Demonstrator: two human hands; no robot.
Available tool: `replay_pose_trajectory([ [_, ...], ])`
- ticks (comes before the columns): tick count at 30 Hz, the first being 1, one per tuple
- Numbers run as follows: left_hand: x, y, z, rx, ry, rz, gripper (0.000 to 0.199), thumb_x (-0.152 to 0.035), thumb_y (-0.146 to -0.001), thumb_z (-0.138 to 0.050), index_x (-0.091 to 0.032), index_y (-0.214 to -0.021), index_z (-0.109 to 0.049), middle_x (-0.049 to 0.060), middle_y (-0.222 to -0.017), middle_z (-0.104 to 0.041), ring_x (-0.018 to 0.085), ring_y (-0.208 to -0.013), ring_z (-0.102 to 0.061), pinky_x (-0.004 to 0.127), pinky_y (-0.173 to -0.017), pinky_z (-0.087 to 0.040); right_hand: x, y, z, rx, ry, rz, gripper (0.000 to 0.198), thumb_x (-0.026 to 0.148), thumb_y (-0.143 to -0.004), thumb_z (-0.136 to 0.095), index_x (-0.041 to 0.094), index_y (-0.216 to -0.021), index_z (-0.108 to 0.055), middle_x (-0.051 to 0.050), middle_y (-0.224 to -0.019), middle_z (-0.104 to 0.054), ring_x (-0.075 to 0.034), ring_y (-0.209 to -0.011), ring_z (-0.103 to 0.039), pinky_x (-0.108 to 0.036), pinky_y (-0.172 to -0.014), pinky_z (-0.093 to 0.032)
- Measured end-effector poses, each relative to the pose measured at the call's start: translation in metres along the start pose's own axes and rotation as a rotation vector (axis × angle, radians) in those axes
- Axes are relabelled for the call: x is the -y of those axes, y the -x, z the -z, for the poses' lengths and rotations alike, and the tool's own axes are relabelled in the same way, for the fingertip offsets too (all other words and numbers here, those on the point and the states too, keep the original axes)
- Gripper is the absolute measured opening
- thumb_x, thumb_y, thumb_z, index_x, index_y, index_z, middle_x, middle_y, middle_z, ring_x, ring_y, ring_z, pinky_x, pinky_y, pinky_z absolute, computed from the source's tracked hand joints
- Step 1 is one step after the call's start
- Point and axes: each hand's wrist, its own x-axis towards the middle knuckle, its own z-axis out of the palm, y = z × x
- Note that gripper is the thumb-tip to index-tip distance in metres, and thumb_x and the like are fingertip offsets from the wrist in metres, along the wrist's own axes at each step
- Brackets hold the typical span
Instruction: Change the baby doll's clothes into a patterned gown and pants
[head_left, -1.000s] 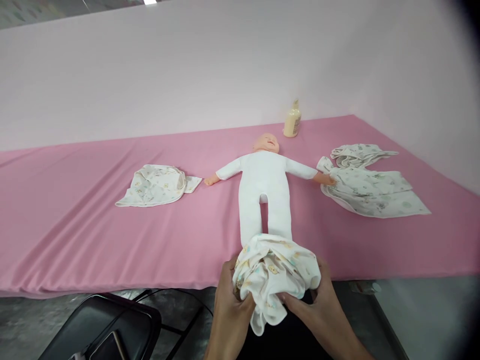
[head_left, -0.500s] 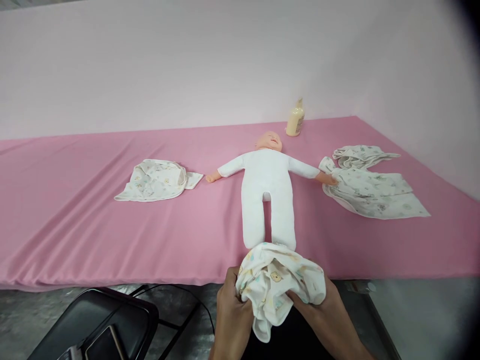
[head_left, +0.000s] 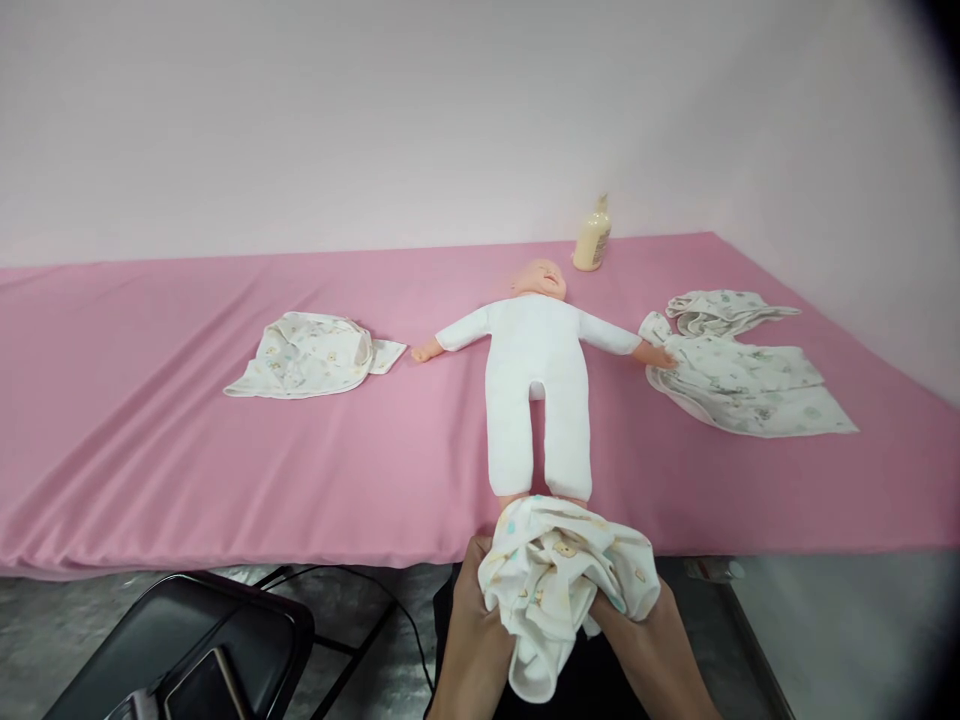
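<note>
A bunched white baby garment point(head_left: 555, 580) with small coloured prints is held between my two hands at the table's front edge. My left hand point(head_left: 480, 620) grips its left side, and my right hand point(head_left: 637, 630) grips its right side; cloth hides most fingertips on both. Just beyond the garment a baby doll point(head_left: 538, 380) in a white body lies on its back, arms spread and head pointing away from me. The garment covers part of the doll's feet from view; I cannot tell whether it touches them.
The pink sheet point(head_left: 150, 450) covers the table. Printed baby clothes point(head_left: 307, 355) lie to the left, and more printed clothes point(head_left: 750, 385) lie under the doll's hand at right. A pump bottle point(head_left: 592, 237) stands near the wall. A black chair point(head_left: 247, 620) is at lower left.
The garment and both hands have shifted slightly down and to the right, and more of the doll's feet shows. The garment's folds hang a little differently.
</note>
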Motion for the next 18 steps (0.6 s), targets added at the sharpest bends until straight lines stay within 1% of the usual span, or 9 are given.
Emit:
replay_pose_trajectory([
  [2,-0.003,0.002,-0.001,0.071,0.023,-0.011,0.047,-0.040,-0.069,-0.083,-0.016,-0.102,-0.061,0.008,-0.108,-0.068,0.021,-0.095,-0.062,0.028,-0.080,-0.051,0.001,0.001,0.000,0.018,-0.004,0.005,0.050,0.049,-0.081,-0.074,0.022,-0.122,-0.071,-0.012,-0.118,-0.073,-0.032,-0.113,-0.067,-0.045,-0.098,-0.056],
  [4,-0.008,0.004,-0.001,0.126,-0.003,-0.021,0.044,-0.043,-0.074,-0.078,-0.016,-0.105,-0.063,0.009,-0.111,-0.067,0.024,-0.100,-0.062,0.030,-0.085,-0.051,0.001,0.001,0.000,0.028,0.012,0.009,0.047,0.048,-0.081,-0.073,0.021,-0.119,-0.072,-0.012,-0.113,-0.075,-0.032,-0.109,-0.068,-0.045,-0.095,-0.057],
  [6,-0.012,0.005,0.002,0.156,-0.079,-0.046,0.039,-0.044,-0.078,-0.072,-0.016,-0.104,-0.066,0.009,-0.108,-0.068,0.025,-0.100,-0.062,0.030,-0.085,-0.051,-0.002,0.002,0.001,0.023,0.026,0.022,0.043,0.048,-0.082,-0.073,0.021,-0.116,-0.074,-0.012,-0.109,-0.076,-0.032,-0.102,-0.070,-0.044,-0.091,-0.059],
  [8,-0.014,0.006,0.007,0.181,-0.187,-0.105,0.033,-0.043,-0.081,-0.067,-0.016,-0.100,-0.068,0.008,-0.100,-0.069,0.023,-0.093,-0.061,0.028,-0.080,-0.049,-0.007,0.003,0.003,0.012,0.049,0.054,0.038,0.046,-0.083,-0.073,0.021,-0.111,-0.075,-0.010,-0.107,-0.076,-0.031,-0.097,-0.072,-0.041,-0.086,-0.060],
  [10,-0.012,0.007,0.014,0.218,-0.315,-0.182,0.026,-0.040,-0.084,-0.062,-0.017,-0.093,-0.070,0.006,-0.088,-0.068,0.019,-0.081,-0.058,0.026,-0.073,-0.046,-0.014,0.004,0.004,-0.015,0.087,0.132,0.031,0.045,-0.084,-0.071,0.022,-0.105,-0.076,-0.009,-0.103,-0.076,-0.028,-0.090,-0.072,-0.038,-0.082,-0.061],
  [12,-0.008,0.007,0.021,0.232,-0.443,-0.263,0.022,-0.036,-0.087,-0.056,-0.018,-0.084,-0.069,0.004,-0.076,-0.064,0.016,-0.069,-0.052,0.024,-0.066,-0.041,-0.022,0.004,0.005,-0.061,0.137,0.266,0.021,0.042,-0.085,-0.070,0.024,-0.094,-0.075,-0.006,-0.093,-0.075,-0.026,-0.081,-0.071,-0.036,-0.076,-0.062],
  [15,0.000,0.005,0.029,0.182,-0.561,-0.386,0.022,-0.032,-0.087,-0.059,-0.018,-0.071,-0.065,0.005,-0.070,-0.058,0.015,-0.065,-0.048,0.025,-0.065,-0.039,-0.031,0.003,0.007,-0.075,0.212,0.474,0.008,0.033,-0.086,-0.068,0.026,-0.085,-0.073,-0.005,-0.082,-0.071,-0.023,-0.075,-0.069,-0.033,-0.070,-0.061],
  [16,0.002,0.004,0.030,0.167,-0.580,-0.421,0.022,-0.032,-0.086,-0.061,-0.018,-0.069,-0.064,0.006,-0.071,-0.057,0.016,-0.066,-0.049,0.026,-0.066,-0.040,-0.033,0.003,0.008,-0.057,0.236,0.510,0.006,0.029,-0.087,-0.067,0.027,-0.087,-0.072,-0.005,-0.085,-0.071,-0.024,-0.077,-0.070,-0.033,-0.072,-0.061],
  [18,0.004,0.002,0.031,0.162,-0.591,-0.479,0.020,-0.030,-0.085,-0.064,-0.018,-0.069,-0.064,0.007,-0.075,-0.058,0.018,-0.070,-0.052,0.027,-0.068,-0.042,-0.036,0.003,0.010,-0.031,0.275,0.531,0.011,0.024,-0.088,-0.066,0.027,-0.096,-0.072,-0.007,-0.096,-0.071,-0.025,-0.087,-0.070,-0.034,-0.077,-0.061],
])
